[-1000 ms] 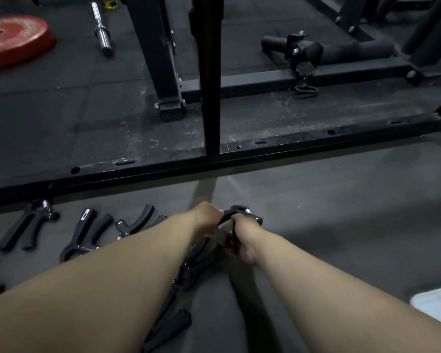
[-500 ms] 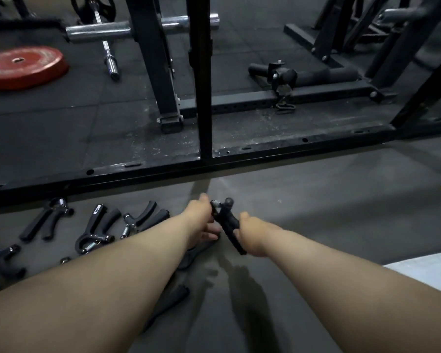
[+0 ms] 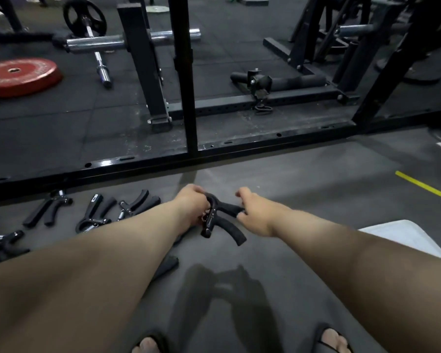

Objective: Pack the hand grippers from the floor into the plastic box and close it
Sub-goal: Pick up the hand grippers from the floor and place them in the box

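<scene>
Holding the hand gripper (image 3: 209, 225) by its top, the left hand (image 3: 192, 205) curls around it. The right hand (image 3: 255, 213) pinches its upper handle.

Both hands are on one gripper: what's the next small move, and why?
Probably carry the hand gripper right, toward the white object at the frame's edge, likely the box. The left hand grips its spring end, the right hand pinches a handle; it looks lifted.
</scene>
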A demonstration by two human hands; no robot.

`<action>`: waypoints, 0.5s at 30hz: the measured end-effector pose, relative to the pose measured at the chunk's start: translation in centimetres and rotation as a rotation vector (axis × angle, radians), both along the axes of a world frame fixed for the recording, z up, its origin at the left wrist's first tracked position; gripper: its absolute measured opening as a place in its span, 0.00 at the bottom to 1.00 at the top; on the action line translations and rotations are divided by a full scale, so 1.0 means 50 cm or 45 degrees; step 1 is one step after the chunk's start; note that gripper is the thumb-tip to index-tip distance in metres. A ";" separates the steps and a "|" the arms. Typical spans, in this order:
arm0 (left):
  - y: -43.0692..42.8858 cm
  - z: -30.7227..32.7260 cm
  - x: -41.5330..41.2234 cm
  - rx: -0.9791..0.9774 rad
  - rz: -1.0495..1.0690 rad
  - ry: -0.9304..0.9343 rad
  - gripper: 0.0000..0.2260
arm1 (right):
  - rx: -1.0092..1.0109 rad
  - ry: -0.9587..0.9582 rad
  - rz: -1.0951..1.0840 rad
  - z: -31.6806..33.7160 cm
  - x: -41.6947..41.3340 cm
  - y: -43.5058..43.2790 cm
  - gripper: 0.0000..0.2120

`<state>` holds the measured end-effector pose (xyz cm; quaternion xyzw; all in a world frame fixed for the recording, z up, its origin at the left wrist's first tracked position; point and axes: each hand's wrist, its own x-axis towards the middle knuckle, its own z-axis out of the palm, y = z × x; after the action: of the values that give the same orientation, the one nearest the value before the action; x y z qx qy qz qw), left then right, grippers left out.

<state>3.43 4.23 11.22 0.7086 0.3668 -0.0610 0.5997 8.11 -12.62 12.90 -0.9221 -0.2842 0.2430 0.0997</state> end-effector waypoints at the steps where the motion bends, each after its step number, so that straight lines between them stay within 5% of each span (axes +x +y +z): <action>1: -0.012 0.011 -0.006 -0.014 -0.020 -0.033 0.13 | -0.093 -0.060 0.039 0.008 0.000 -0.010 0.25; 9: -0.107 0.135 -0.036 -0.109 -0.382 -0.173 0.14 | -0.338 -0.123 0.226 0.136 -0.041 -0.116 0.12; 12: -0.142 0.207 -0.031 0.102 -0.564 -0.143 0.13 | -0.332 -0.159 0.152 0.207 -0.057 -0.168 0.10; 15: -0.179 0.291 -0.041 0.606 -0.999 -0.147 0.10 | -0.333 -0.195 0.129 0.294 -0.065 -0.220 0.10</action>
<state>1.38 -4.73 25.76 0.9140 0.0407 -0.1578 0.3715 4.86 -23.60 27.58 -0.9275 -0.3030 0.2118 -0.0557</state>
